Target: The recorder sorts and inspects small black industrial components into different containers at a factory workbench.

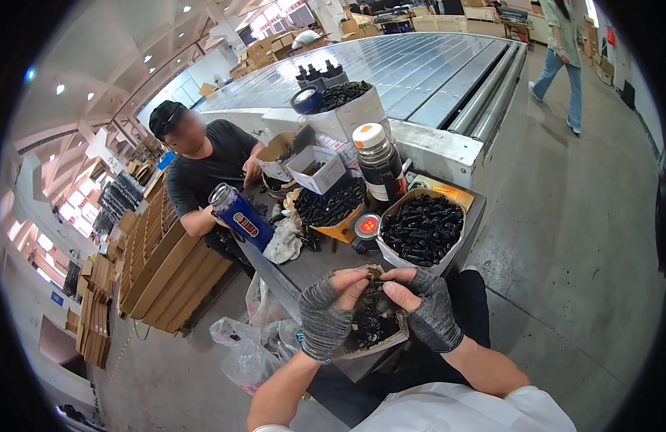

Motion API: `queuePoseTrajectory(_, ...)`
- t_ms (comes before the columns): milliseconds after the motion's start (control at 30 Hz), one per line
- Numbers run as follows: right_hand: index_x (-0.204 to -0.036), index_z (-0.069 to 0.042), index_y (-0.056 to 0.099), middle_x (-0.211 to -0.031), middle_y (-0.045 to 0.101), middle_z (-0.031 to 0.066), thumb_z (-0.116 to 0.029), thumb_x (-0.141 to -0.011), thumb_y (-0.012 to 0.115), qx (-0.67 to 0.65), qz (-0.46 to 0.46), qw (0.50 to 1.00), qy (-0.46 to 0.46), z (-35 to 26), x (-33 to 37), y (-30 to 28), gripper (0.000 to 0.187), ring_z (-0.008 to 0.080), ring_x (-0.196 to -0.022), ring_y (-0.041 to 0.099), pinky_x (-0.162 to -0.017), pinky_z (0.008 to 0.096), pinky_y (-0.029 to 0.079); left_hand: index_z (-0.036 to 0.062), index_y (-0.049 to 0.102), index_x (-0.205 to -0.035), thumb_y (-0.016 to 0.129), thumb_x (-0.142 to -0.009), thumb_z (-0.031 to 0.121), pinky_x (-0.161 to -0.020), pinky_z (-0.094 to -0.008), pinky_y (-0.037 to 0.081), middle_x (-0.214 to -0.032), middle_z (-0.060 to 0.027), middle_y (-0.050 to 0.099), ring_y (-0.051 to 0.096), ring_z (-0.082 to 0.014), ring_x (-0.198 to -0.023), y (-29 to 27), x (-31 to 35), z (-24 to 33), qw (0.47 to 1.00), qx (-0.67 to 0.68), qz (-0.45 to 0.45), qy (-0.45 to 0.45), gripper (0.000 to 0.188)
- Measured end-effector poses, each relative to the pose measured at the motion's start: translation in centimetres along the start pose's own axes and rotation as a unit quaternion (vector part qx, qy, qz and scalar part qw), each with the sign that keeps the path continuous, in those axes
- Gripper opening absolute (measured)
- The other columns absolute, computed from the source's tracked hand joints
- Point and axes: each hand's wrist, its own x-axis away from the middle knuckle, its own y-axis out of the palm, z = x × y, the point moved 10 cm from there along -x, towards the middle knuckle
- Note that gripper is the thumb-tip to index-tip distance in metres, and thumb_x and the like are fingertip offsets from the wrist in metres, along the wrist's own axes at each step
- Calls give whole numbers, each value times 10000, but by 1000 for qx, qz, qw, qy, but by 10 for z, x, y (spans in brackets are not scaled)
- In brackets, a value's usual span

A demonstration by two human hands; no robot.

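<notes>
Table with an open box of black pieces at its near edge; above, gloved left hand and right hand pinch a small dark part, probably light and stiff, best held by its ends.

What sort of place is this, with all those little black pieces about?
Probably a factory workshop or assembly floor, judging by the heaped small black parts, the large metal-topped table edged with rollers, and the stacked brown cardboard.
</notes>
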Motion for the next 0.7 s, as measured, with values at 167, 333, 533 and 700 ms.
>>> queuePoseTrajectory(167, -1096, 21, 674, -949, 684, 48, -159, -945, 650, -90, -13, 996, 28, 5, 0, 5, 236, 106, -876, 622, -804, 266, 519, 42, 730, -1056, 687, -915, 62, -813, -292, 520, -957, -93, 732, 673, -172, -890, -1, 2, -6, 998, 39, 14, -39, 149)
queuePoseTrajectory(333, -1115, 21, 661, -963, 673, 58, -147, -957, 639, -22, -34, 999, 5, 11, -5, 4, 231, 115, -838, 627, -720, 261, 544, 33, 720, -1082, 664, -935, 65, -830, -285, 524, -987, -89, 728, 678, -165, -915, 3, 2, -13, 991, 93, 6, -97, 160)
queuePoseTrajectory(533, -1147, 20, 637, -949, 667, 65, -167, -965, 639, -180, -38, 982, 51, 14, 0, 13, 261, 135, -804, 633, -686, 277, 552, 32, 719, -1087, 658, -942, 72, -835, -276, 521, -990, -79, 723, 669, -152, -922, 8, 2, -24, 980, 139, -2, -140, 163)
queuePoseTrajectory(700, -1150, 28, 631, -936, 665, 75, -172, -967, 636, -155, -31, 986, 61, 17, -4, 10, 271, 140, -794, 638, -688, 278, 547, 33, 718, -1087, 660, -942, 83, -825, -283, 523, -980, -83, 720, 669, -159, -915, 5, 3, -26, 981, 132, 8, -140, 164)
